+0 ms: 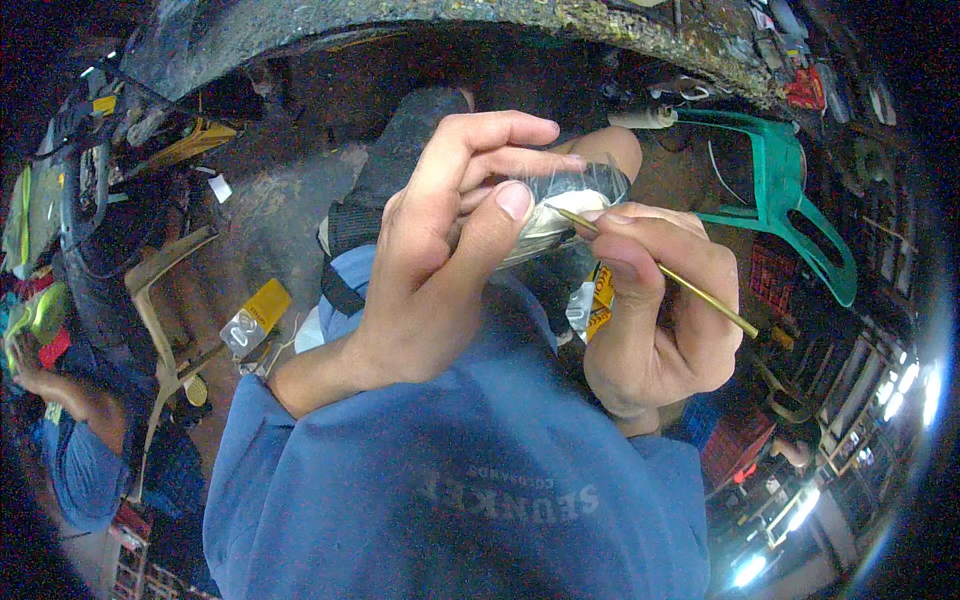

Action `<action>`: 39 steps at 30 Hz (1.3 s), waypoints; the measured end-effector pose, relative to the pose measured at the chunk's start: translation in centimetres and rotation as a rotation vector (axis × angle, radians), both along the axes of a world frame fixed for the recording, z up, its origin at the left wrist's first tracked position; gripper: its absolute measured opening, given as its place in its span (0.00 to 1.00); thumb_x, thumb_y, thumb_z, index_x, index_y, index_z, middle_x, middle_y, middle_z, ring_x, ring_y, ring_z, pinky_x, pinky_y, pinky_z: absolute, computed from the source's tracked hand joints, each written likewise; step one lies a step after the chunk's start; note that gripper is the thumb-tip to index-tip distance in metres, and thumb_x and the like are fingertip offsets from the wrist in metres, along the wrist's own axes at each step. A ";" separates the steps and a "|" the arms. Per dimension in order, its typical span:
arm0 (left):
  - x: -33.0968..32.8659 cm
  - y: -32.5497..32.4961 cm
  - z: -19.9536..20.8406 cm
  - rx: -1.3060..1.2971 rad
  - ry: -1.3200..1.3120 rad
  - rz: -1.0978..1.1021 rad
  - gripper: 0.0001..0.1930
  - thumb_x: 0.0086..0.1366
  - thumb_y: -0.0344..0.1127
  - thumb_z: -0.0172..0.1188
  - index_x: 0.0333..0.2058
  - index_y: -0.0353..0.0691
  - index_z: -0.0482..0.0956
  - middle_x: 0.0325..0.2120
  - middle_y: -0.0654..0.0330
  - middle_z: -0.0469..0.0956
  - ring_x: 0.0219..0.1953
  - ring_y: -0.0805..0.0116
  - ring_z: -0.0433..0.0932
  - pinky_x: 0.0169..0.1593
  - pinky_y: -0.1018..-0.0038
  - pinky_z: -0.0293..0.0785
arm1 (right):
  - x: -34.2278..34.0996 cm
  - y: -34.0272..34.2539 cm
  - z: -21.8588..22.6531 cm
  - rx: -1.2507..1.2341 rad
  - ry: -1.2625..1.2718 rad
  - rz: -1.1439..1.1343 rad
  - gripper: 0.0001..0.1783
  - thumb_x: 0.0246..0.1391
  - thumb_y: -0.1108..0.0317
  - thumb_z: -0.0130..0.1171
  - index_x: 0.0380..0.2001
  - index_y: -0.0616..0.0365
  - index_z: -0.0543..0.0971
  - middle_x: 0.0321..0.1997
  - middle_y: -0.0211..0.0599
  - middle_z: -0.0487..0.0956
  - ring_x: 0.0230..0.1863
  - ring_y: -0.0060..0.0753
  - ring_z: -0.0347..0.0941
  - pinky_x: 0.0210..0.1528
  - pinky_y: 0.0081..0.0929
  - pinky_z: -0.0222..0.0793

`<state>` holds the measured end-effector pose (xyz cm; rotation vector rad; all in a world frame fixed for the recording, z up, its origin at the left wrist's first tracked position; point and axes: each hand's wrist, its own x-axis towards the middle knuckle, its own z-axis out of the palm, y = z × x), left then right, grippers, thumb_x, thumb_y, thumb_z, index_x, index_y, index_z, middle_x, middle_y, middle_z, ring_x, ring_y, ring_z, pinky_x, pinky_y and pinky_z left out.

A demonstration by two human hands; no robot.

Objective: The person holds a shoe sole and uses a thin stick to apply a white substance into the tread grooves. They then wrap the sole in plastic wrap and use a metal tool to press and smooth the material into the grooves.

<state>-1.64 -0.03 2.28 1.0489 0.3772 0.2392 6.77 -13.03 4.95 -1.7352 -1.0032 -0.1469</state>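
Note:
My left hand (425, 250) is closed on a rounded black-and-white piece (565, 212) that looks like a shoe's toe, partly wrapped in clear film. The thumb presses its near side while the fingers reach across the top. In my right hand (675, 330), a slim brass-coloured stick-like tool (708, 302) is pinched between thumb and fingers. Its narrow tip rests at or just over the white area, close to my left thumb. What kind of tip it has is too small to make out. Part of the piece is hidden behind my hands.
A bench with a rough, worn edge (450, 14) curves across the far side. On the right is a green plastic chair (775, 180). At the left are a yellow-and-white package (255, 318), a beige chair frame (150, 300) and another person's arm (85, 405) by a yellow-green shoe (42, 318).

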 end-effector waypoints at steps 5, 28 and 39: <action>-0.1 0.1 -0.3 0.016 -0.009 0.019 0.26 0.70 0.42 0.51 0.61 0.34 0.63 0.54 0.45 0.76 0.56 0.60 0.76 0.63 0.65 0.69 | -0.1 -0.1 0.4 -0.069 0.012 0.061 0.08 0.62 0.73 0.60 0.32 0.69 0.79 0.32 0.48 0.83 0.36 0.39 0.80 0.42 0.32 0.76; 0.0 0.4 -0.2 0.027 -0.004 0.040 0.26 0.70 0.42 0.51 0.61 0.33 0.63 0.54 0.44 0.76 0.56 0.60 0.76 0.62 0.65 0.69 | 0.0 0.2 -0.4 -0.057 -0.074 0.109 0.06 0.60 0.75 0.61 0.32 0.68 0.78 0.32 0.51 0.84 0.35 0.40 0.80 0.44 0.37 0.77; 0.0 0.3 0.0 0.015 -0.001 0.048 0.26 0.69 0.42 0.51 0.60 0.33 0.63 0.55 0.44 0.76 0.56 0.60 0.76 0.63 0.66 0.69 | -0.5 0.5 -0.8 0.011 -0.019 0.030 0.03 0.51 0.79 0.65 0.29 0.67 0.80 0.30 0.47 0.84 0.34 0.42 0.81 0.42 0.38 0.79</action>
